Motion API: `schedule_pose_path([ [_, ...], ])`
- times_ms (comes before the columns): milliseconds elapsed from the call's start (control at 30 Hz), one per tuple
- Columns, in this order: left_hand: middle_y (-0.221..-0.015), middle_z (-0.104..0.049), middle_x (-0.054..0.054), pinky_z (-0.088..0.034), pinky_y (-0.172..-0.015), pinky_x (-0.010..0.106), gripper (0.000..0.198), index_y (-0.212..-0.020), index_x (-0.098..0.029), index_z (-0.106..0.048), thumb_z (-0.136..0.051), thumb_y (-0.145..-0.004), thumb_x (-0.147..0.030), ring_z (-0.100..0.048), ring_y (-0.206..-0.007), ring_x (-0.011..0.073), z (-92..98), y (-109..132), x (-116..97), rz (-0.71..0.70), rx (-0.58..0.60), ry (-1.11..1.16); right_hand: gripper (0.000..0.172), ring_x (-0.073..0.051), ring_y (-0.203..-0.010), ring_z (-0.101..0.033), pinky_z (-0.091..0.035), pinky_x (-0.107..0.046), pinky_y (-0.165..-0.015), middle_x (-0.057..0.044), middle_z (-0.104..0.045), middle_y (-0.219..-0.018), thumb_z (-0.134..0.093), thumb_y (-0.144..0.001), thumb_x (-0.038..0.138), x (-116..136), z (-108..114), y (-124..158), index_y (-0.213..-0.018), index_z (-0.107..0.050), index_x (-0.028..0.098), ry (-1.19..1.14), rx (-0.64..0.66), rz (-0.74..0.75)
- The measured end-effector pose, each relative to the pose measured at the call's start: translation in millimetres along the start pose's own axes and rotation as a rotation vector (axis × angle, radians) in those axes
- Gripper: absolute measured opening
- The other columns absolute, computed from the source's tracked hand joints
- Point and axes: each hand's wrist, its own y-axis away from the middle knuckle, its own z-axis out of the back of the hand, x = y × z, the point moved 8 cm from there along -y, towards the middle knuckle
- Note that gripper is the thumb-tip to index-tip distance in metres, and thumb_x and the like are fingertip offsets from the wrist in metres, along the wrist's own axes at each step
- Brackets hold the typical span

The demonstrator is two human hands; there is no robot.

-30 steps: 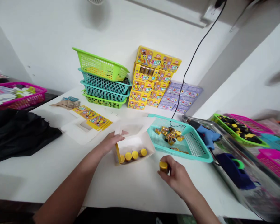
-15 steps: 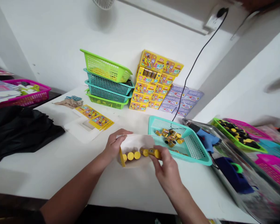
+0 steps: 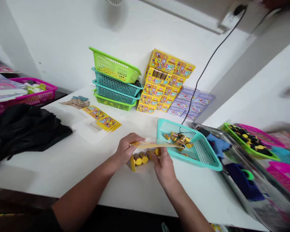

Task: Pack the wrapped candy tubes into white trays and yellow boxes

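Observation:
My left hand (image 3: 128,149) is closed on the left end of an open carton (image 3: 133,164), yellow outside and white inside, with thumb and fingers at its raised flap (image 3: 157,145). A row of small yellow-capped cylinders (image 3: 138,160) lies inside. My right hand (image 3: 164,169) reaches into the carton's right part, its fingers pinched on a yellow-capped cylinder (image 3: 157,151) at the end of that row. The flap partly covers the right fingertips. Just right of the carton, a turquoise basket (image 3: 195,159) holds several more such cylinders (image 3: 182,139).
Stacked yellow boxes (image 3: 157,89), purple boxes (image 3: 183,102) and green and teal baskets (image 3: 116,87) stand against the wall. Flat printed cartons (image 3: 106,122) and black cloth (image 3: 31,129) lie left. A metal tray (image 3: 258,193) on the right carries a blue glue gun (image 3: 217,145).
My right hand has brought a cylinder leftward and down into the row in the carton. The carton's flap has tipped forward over the row. The whole view has shifted slightly.

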Motion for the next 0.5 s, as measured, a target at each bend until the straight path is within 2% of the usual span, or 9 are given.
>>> schedule_pose_path([
  [133,-0.096,-0.067,0.007,-0.045,-0.081,0.035,0.029,-0.102,-0.018,-0.072,-0.049,-0.087,-0.024,-0.061,-0.089,0.0213,-1.2,-0.1,0.8,-0.015,-0.007,-0.011,0.027,-0.018,-0.068,-0.061,-0.044,-0.027,-0.059,-0.011,-0.064,-0.097,-0.042,-0.093,0.023,11.1,18.4,6.9,-0.116,-0.051,0.013,0.479,-0.065,0.221],
  [233,-0.094,-0.067,0.007,-0.045,-0.079,0.034,0.028,-0.102,-0.019,-0.073,-0.049,-0.087,-0.023,-0.060,-0.088,0.0206,-2.6,-0.1,-0.2,-0.029,-0.003,-0.017,0.022,-0.015,-0.059,-0.059,-0.038,-0.025,-0.052,-0.010,-0.065,-0.093,-0.041,-0.091,0.012,9.6,9.5,4.2,-0.108,-0.055,0.013,0.753,-0.016,0.290],
  [367,-0.094,-0.066,0.007,-0.044,-0.079,0.034,0.029,-0.103,-0.019,-0.073,-0.049,-0.087,-0.023,-0.060,-0.088,0.0206,-2.6,0.5,0.2,-0.026,0.001,-0.018,0.028,-0.014,-0.061,-0.062,-0.037,-0.023,-0.049,-0.012,-0.064,-0.099,-0.039,-0.088,0.003,1.7,-18.3,-5.2,-0.106,-0.057,0.013,0.929,0.189,0.223],
  [500,-0.094,-0.066,0.007,-0.044,-0.079,0.034,0.029,-0.102,-0.018,-0.073,-0.049,-0.087,-0.022,-0.060,-0.088,0.0206,-1.6,0.5,3.1,-0.001,0.005,0.006,0.035,-0.019,-0.074,-0.067,-0.044,-0.024,-0.053,-0.015,-0.063,-0.099,-0.039,-0.085,0.001,-3.6,-28.8,-11.4,-0.116,-0.054,0.010,0.916,0.299,0.053],
])
